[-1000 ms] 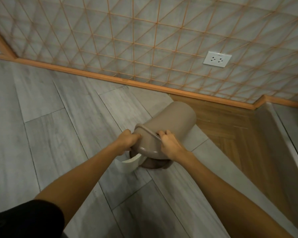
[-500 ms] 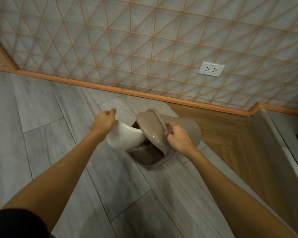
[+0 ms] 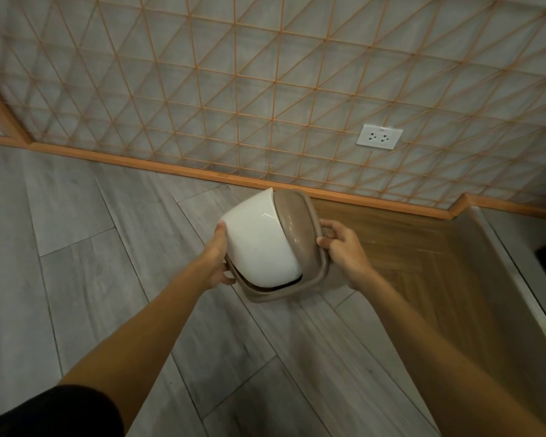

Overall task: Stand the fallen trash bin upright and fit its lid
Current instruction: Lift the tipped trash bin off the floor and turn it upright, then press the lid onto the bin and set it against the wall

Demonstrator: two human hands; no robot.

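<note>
Head view: looking down past two bare forearms at the floor where it meets the wall.
Trash bin [image 3: 309,216]: taupe plastic, smooth and slightly glossy, with rounded corners; only its top end shows, held above the floor near the baseboard, and its body is hidden behind the top, so whether it stands upright is hard to say.
Rim [image 3: 265,294]: a thick, rounded-rectangle collar of the same taupe plastic running around the opening, nearest the camera along its lower edge.
Lid [image 3: 256,247]: a white, glossy, domed swing flap with a curved shell shape — it sits inside the rim, tilted, with a dark gap under its lower edge, so it is not seated flush.
Left hand [image 3: 218,266]: clasping the left side of the bin's top, thumb pressed against the white lid and fingers curled under the rim.
Right hand [image 3: 341,247]: gripping the right side of the rim, fingers wrapped over its edge.
Floor [image 3: 92,279]: long grey planks with a wood-grain print, matte; to the right it changes to warm brown wood strips.
Wall [image 3: 265,74]: pale grey panels crossed by thin orange lines in a triangle lattice, above an orange-brown baseboard.
Socket [image 3: 379,137]: a white rectangular double outlet on the wall — well apart from the bin.
Sleeve [image 3: 54,414]: dark fabric at the lower left corner.
</note>
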